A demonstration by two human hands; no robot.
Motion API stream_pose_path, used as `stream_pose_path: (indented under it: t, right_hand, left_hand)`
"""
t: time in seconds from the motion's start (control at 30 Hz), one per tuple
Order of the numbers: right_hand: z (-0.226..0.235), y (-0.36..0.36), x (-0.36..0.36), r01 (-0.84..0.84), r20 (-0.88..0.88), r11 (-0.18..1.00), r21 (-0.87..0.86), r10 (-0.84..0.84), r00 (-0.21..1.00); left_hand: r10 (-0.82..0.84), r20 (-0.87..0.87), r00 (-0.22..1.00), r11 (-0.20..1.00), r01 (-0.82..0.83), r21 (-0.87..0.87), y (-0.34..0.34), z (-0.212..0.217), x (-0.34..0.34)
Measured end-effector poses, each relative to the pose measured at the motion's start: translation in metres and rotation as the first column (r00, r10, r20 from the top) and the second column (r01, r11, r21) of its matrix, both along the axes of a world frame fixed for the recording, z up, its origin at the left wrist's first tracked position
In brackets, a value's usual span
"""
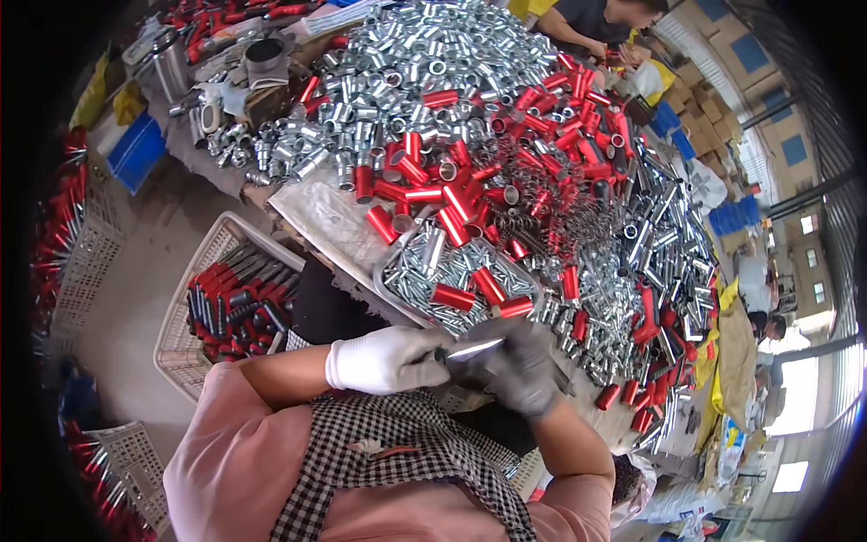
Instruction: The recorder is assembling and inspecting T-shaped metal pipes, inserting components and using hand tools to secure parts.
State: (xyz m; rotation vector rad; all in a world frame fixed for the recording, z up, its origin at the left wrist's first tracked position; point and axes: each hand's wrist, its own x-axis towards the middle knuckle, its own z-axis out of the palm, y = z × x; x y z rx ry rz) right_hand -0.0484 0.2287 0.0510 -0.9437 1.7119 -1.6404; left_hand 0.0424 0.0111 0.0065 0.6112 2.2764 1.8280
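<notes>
My left hand (pixel 388 359), in a white glove, is closed with its fingertips pinching the dark end of a slim shiny metal part (pixel 477 348). My right hand (pixel 524 366), in a grey glove and blurred by motion, closes around the other end of that part. Its exact kind cannot be made out. Just beyond both hands is a clear plastic tray (pixel 383 291) of small silvery pins, with several red metal sleeves (pixel 452 296) lying on top. Coiled springs (pixel 519 226) and more red sleeves spread behind the tray.
Silvery metal fittings (pixel 433 45) heap across the far table, chrome tubes (pixel 673 235) to the right. A white basket (pixel 181 312) of red-and-black tools stands at lower left. A steel flask (pixel 169 63) is at far left. Another person (pixel 587 23) works across the table.
</notes>
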Motion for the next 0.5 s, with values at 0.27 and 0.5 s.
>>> stream_pose_path:
  t: [0.27, 0.5]
  right_hand:
    - [0.027, -0.073, -0.038, -0.334, -0.607, 0.914, 0.231, 0.403, 0.685]
    - [0.033, -0.208, -0.178, 0.391, -0.938, 0.858, 0.333, 0.342, 0.047]
  left_hand:
    - [0.206, -0.213, 0.955, 0.976, -0.216, -0.024, -0.032, 0.003, 0.018]
    - [0.251, -0.133, 0.959, 0.967, -0.254, 0.000, -0.050, 0.004, 0.023]
